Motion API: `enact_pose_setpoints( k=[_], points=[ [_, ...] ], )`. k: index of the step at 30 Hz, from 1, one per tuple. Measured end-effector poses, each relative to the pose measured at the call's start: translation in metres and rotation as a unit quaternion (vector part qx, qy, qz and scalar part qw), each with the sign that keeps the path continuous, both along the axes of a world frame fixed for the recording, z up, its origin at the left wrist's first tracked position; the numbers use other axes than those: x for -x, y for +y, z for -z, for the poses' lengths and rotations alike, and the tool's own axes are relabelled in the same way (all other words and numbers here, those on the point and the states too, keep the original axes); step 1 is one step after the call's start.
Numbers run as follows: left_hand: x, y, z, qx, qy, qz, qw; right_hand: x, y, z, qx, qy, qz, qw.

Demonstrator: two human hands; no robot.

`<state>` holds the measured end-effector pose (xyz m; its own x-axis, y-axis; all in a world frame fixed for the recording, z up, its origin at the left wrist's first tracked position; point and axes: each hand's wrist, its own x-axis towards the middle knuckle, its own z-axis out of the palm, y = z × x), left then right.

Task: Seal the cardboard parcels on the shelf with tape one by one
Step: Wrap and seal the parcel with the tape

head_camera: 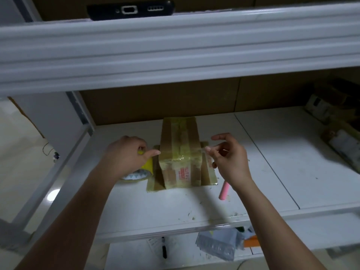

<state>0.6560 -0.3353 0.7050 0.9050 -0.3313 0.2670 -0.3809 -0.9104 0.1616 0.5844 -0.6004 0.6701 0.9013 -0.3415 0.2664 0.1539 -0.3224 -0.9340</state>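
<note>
Your cardboard parcel point(180, 151) stands on a flatter taped box point(209, 172) mid-shelf point(272, 152), its front bearing a red-printed label too blurred to read. Your left hand point(126, 156) curls round the yellow-cored tape roll point(139, 172) – thumb stretched to the parcel's left edge – while your right hand point(228, 158) pinches a clear tape strip (barely visible) at the right edge, remaining fingers loosely spread.

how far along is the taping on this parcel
Done: the brown cardboard parcel already carries glossy tape strips along its top. In hand: the left hand holds the yellow-cored tape roll while the right hand pinches a strip stretched across the box. Left: pressing it down; other parcels wait at right.
</note>
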Motion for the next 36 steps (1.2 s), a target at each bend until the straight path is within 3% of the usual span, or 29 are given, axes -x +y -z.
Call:
enact_pose_setpoints(
  k=[6,11,14,19,22,24,27,33,35,36],
  points=[
    [-0.012,-0.001,0.013,0.031,0.074,-0.003,0.997,-0.008,0.000,0.018,-0.032,0.037,-0.006,0.999],
    [-0.015,0.001,0.030,0.148,0.182,0.002,0.972,-0.010,0.003,0.032,-0.168,0.073,-0.052,0.982],
    [-0.009,-0.003,0.040,0.204,0.213,0.022,0.955,-0.008,0.005,0.039,-0.202,0.088,-0.057,0.974],
    [-0.006,-0.004,0.047,0.246,0.208,0.028,0.946,-0.007,0.007,0.046,-0.124,0.121,-0.041,0.984],
    [-0.002,-0.009,0.043,0.251,0.213,0.030,0.944,-0.003,0.003,0.041,-0.030,0.062,0.008,0.998],
    [0.002,-0.013,0.042,0.261,0.221,0.029,0.939,0.004,0.009,0.038,0.006,0.014,-0.062,0.998],
    [0.007,-0.021,0.042,0.268,0.228,0.011,0.936,0.010,0.018,0.041,0.067,0.075,-0.183,0.978],
    [0.022,-0.049,0.040,0.293,0.222,-0.015,0.930,0.006,-0.014,0.020,-0.044,0.154,-0.207,0.965],
    [0.024,-0.054,0.039,0.295,0.219,-0.021,0.930,0.006,-0.019,0.015,-0.019,0.159,-0.204,0.966],
    [0.024,-0.054,0.038,0.297,0.220,-0.020,0.929,0.006,-0.019,0.013,0.037,0.139,-0.173,0.974]
  ],
)
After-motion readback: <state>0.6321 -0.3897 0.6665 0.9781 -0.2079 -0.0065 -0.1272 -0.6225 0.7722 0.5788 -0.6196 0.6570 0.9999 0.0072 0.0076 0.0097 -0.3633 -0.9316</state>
